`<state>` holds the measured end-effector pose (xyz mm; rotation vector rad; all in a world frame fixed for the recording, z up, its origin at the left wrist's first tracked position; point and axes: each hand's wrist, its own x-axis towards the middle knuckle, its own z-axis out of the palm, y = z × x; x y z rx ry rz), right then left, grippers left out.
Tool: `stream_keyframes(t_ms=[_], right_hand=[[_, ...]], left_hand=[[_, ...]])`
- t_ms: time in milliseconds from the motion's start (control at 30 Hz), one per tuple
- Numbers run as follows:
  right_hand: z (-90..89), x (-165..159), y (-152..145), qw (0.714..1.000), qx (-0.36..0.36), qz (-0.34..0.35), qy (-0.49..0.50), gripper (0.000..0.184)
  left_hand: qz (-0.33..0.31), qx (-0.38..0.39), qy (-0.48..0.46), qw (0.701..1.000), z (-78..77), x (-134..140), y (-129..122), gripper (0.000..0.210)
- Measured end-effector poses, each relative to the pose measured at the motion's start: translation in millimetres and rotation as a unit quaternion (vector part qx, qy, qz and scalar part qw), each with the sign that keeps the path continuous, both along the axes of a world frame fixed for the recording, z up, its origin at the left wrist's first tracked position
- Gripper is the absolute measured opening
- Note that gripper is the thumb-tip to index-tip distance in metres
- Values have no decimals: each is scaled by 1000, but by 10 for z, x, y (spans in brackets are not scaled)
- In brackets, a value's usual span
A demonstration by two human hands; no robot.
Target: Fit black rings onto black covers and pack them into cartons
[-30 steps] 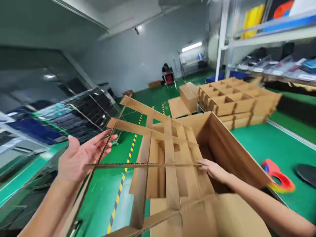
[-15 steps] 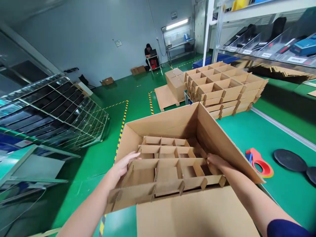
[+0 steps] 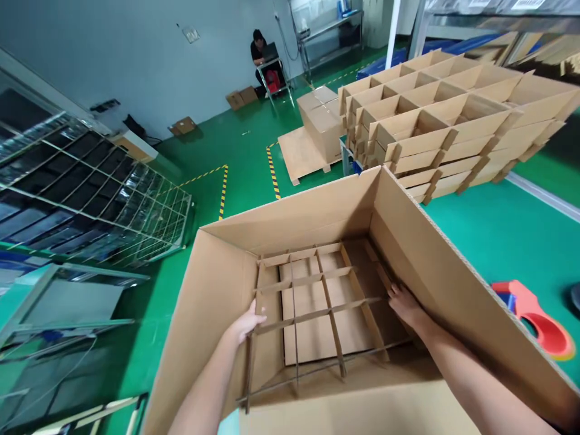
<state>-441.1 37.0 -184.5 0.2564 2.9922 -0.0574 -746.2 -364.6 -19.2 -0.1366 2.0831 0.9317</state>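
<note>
A large open cardboard box (image 3: 217, 302) stands before me with one flap folded out toward me. Inside it is a cardboard divider (image 3: 333, 311), a grid of slotted strips with square cells. My left hand (image 3: 249, 321) is closed on the divider's left side, thumb over the strip. At the opposite side, my right hand (image 3: 405, 304) grips the divider close to the box's right wall, its fingertips partly hidden. Flat cardboard on the box bottom shows through the cells.
Stacked cardboard dividers (image 3: 426, 121) stand at the back right. A red tape dispenser (image 3: 539, 323) lies on the green table to the right. A wire cage cart (image 3: 104, 199) is at left. Farther off are a closed carton (image 3: 321, 121) and a seated person (image 3: 260, 51).
Both hands have lowered the divider deeper into the box, and it now lies flatter between the walls. My view has tilted down and come closer.
</note>
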Motion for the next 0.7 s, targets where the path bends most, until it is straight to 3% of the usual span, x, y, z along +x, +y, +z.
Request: stream_keyframes(t_ms=[200, 267, 333, 433, 600, 700], right_hand=[[-577, 94, 16, 998, 21, 48, -19, 46], [-600, 58, 20, 999, 2, 47, -27, 49], [-490, -23, -4, 996, -44, 27, -76, 51], [-200, -194, -114, 980, -105, -12, -169, 49], [203, -437, -475, 965, -138, -57, -217, 43], [515, -423, -750, 960, -175, -60, -210, 38]], left_hand=[[-25, -43, 134, 990, -1146, -46, 58, 73], [-28, -92, 177, 980, -1482, -32, 91, 72], [-45, -140, 202, 968, -1721, 45, 115, 72], [-113, -178, 209, 955, -1845, 270, 123, 71], [-258, -196, 184, 928, -1636, 662, 117, 70], [-349, -186, 174, 902, -1556, 833, 261, 73]])
